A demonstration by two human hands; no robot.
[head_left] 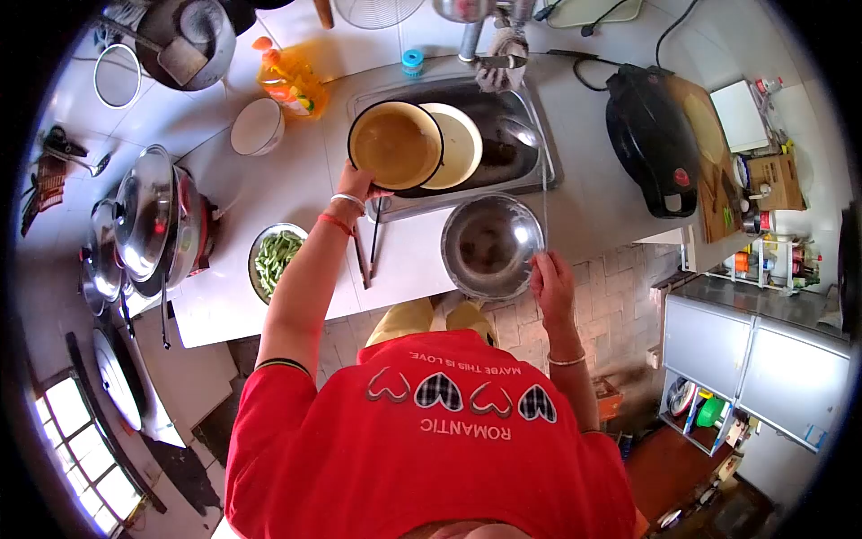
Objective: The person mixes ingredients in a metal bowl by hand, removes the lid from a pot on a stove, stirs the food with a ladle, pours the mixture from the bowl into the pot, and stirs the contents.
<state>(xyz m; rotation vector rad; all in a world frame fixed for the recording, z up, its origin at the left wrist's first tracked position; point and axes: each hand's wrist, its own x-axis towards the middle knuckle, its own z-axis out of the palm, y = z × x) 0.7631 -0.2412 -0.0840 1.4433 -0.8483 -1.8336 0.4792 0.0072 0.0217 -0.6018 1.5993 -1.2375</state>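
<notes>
My left hand point(363, 182) grips the near-left rim of an enamel basin point(395, 144) with a dark rim and a tan inside, over the sink. Whether the tan is liquid or the basin's wall, I cannot tell. Partly behind it, a cream bowl point(463, 146) sits in the sink point(549, 153). My right hand point(552, 277) has its fingers closed at the right rim of a round metal basin point(492, 247), by the counter's front edge. Dark chopsticks point(362, 258) lie beside my left wrist. A bowl of cut green vegetables point(277, 259) stands left of my forearm.
A faucet point(470, 40) with a cloth over it rises behind the sink. An orange detergent bottle point(294, 83) and a white bowl point(258, 127) stand at the back left. Lidded pans point(148, 211) are at far left, a black electric griddle point(651, 139) at right.
</notes>
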